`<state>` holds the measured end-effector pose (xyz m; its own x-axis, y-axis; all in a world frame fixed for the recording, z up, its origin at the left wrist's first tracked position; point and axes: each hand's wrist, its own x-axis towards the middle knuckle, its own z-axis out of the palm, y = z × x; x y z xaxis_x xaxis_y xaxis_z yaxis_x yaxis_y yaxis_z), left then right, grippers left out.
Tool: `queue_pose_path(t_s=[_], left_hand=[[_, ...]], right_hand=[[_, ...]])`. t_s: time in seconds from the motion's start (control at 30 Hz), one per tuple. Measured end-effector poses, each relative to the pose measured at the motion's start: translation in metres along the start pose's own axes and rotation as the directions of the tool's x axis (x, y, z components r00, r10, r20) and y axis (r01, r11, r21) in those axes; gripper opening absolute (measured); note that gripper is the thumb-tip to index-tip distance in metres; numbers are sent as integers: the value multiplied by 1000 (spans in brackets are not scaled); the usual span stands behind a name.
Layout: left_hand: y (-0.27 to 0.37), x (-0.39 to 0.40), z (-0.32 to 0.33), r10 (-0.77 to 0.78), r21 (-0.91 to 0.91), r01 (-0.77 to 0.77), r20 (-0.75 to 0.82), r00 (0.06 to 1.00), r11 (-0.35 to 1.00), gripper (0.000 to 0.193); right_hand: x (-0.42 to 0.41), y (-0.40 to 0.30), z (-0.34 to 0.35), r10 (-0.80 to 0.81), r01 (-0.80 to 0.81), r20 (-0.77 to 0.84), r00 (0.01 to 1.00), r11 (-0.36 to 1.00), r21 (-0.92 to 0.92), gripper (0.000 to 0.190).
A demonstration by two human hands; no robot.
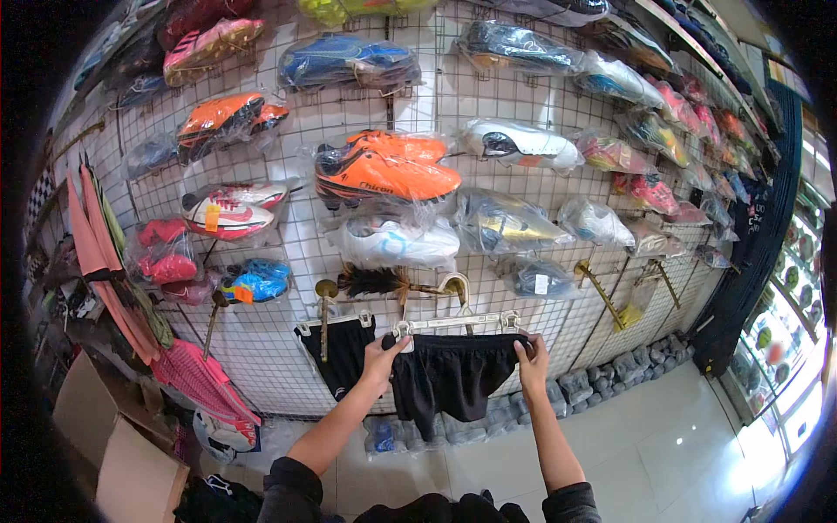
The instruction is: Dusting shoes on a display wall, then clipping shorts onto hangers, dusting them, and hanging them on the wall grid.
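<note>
Black shorts (451, 372) hang by the waistband from a clear plastic clip hanger (458, 321), whose hook is at a metal display arm on the wire grid wall. My left hand (384, 359) pinches the waistband's left end, just by the hanger's left clip. My right hand (533, 359) grips the waistband's right end, below the right clip. Behind and to the left, a second black garment (340, 356) hangs on another clip hanger, behind a brass-coloured display arm (324, 327). A dark feather duster (376, 281) lies level above the hangers.
Bagged football boots (392, 173) cover the grid wall. More metal arms (601, 297) stick out at the right. Pink garments (203, 376) hang at the left above an open cardboard box (137, 471). Wrapped grey bundles (582, 386) line the wall's foot.
</note>
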<state>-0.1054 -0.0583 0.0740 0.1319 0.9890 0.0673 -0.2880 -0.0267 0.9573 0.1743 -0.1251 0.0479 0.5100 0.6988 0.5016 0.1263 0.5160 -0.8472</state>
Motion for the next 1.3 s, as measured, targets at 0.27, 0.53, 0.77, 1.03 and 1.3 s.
queue_pose_path(t_s=[0.27, 0.53, 0.77, 1.03, 1.3], left_hand=[[-64, -5, -30, 355, 704, -201, -78, 932, 682, 53], [-19, -32, 45, 523, 501, -608, 318, 791, 615, 41], [-42, -19, 46, 204, 127, -259, 336, 920, 957, 37], [-18, -9, 26, 140, 207, -189, 232, 963, 960, 33], [-16, -6, 15, 340, 423, -453, 317, 885, 785, 22]], right_hand=[[-13, -37, 25, -111, 121, 47, 993, 924, -362, 17], [-41, -45, 47, -98, 274, 381, 919, 854, -442, 14], [-45, -55, 53, -89, 234, 368, 926, 899, -371, 15], [-51, -17, 31, -33, 114, 196, 980, 900, -420, 17], [-51, -37, 67, 11, 71, 226, 974, 934, -350, 19]])
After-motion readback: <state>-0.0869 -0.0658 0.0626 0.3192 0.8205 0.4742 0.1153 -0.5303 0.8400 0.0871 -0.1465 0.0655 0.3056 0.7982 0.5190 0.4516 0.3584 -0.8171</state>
